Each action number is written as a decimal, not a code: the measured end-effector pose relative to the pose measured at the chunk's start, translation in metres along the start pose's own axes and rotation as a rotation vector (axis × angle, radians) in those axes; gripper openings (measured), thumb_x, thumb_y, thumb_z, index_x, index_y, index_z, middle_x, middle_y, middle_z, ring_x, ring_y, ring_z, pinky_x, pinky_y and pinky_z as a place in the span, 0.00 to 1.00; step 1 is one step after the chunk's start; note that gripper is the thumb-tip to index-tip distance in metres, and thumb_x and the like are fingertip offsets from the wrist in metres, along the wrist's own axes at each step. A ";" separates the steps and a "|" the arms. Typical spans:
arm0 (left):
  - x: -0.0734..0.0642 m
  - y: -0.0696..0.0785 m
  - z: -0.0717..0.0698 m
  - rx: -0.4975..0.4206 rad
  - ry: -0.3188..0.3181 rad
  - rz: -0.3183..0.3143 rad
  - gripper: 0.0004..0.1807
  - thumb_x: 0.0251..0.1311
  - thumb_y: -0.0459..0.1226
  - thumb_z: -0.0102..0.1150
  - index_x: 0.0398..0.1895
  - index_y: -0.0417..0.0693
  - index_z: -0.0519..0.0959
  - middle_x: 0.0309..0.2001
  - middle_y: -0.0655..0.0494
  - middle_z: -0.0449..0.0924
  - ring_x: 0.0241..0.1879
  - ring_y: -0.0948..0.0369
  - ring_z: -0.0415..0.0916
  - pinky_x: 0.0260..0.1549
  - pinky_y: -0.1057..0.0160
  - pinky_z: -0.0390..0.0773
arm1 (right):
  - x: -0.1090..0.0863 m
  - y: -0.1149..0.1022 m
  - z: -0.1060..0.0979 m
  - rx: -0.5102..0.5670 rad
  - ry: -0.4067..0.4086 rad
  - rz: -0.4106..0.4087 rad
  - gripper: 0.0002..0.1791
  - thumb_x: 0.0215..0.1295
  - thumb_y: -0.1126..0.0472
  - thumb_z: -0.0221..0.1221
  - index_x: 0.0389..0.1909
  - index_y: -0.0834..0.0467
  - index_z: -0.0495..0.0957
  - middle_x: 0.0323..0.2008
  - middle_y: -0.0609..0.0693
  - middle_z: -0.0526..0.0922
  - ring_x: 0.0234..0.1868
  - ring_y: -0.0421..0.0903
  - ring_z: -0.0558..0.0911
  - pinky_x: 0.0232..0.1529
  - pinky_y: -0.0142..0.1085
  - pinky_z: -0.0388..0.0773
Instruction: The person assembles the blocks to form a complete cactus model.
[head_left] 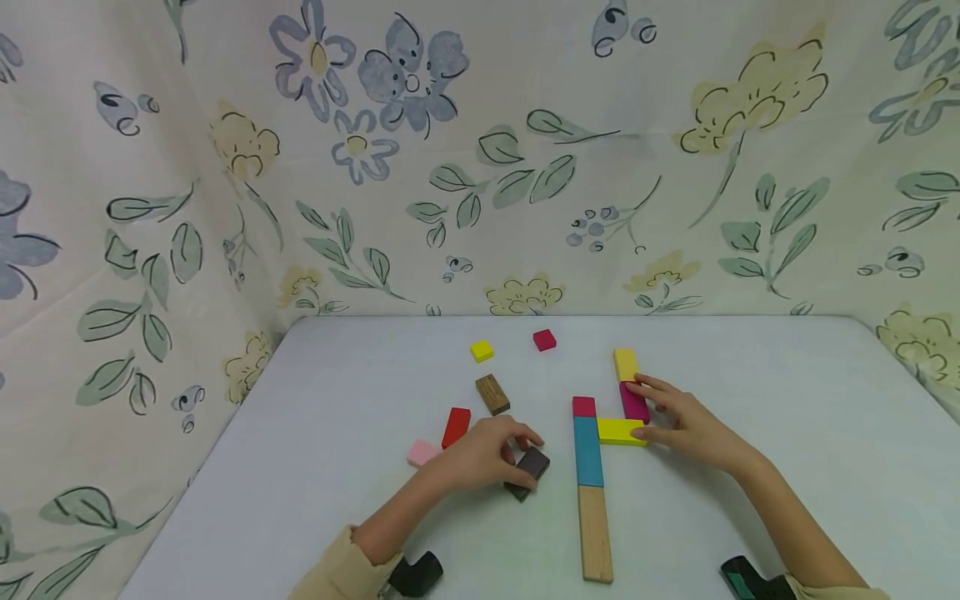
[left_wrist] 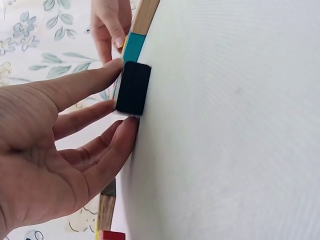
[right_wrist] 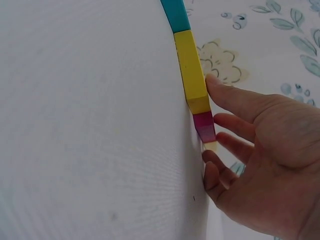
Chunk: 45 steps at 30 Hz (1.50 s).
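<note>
Your left hand pinches the black wooden block — likely light, rigid, best gripped by opposite edges — your right hand, loosely spread, touches the crosswise yellow block.

I see the person's left forearm slanting toward two o'clock, the left hand bent in a pinch. The right forearm angles toward ten o'clock, the right hand relaxed, thumb parted from fingers.

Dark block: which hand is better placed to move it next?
Likely the left hand: it pinches the dark block, while the right hand is on the other side of the blue block.
</note>
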<state>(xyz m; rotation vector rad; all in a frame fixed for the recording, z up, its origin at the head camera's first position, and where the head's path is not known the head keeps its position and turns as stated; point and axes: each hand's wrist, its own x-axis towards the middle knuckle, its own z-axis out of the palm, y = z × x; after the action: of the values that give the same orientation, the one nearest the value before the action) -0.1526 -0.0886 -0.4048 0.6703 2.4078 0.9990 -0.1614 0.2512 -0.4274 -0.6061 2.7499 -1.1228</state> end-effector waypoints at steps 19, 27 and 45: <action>-0.001 0.001 -0.001 0.003 -0.032 -0.015 0.31 0.52 0.35 0.82 0.61 0.51 0.81 0.52 0.59 0.76 0.45 0.64 0.74 0.39 0.71 0.79 | 0.000 0.000 0.002 -0.009 -0.001 0.012 0.37 0.65 0.61 0.71 0.73 0.68 0.71 0.75 0.74 0.63 0.71 0.76 0.63 0.62 0.74 0.69; 0.007 0.002 0.000 -0.029 0.035 0.017 0.33 0.55 0.36 0.81 0.64 0.48 0.78 0.55 0.54 0.76 0.45 0.62 0.76 0.39 0.70 0.81 | 0.000 -0.002 0.000 -0.017 0.005 0.015 0.37 0.65 0.61 0.71 0.73 0.67 0.71 0.75 0.74 0.63 0.69 0.75 0.68 0.63 0.74 0.68; 0.041 0.020 -0.002 -0.264 0.196 0.111 0.32 0.61 0.33 0.76 0.68 0.44 0.76 0.62 0.46 0.74 0.51 0.55 0.81 0.46 0.62 0.87 | 0.001 0.000 0.001 -0.035 0.010 0.019 0.38 0.64 0.61 0.72 0.73 0.68 0.71 0.74 0.75 0.63 0.67 0.75 0.69 0.57 0.67 0.79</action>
<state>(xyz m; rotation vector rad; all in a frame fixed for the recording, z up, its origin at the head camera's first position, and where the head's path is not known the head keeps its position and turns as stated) -0.1807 -0.0532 -0.3976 0.6407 2.3597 1.4582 -0.1617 0.2503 -0.4276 -0.5792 2.7835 -1.0791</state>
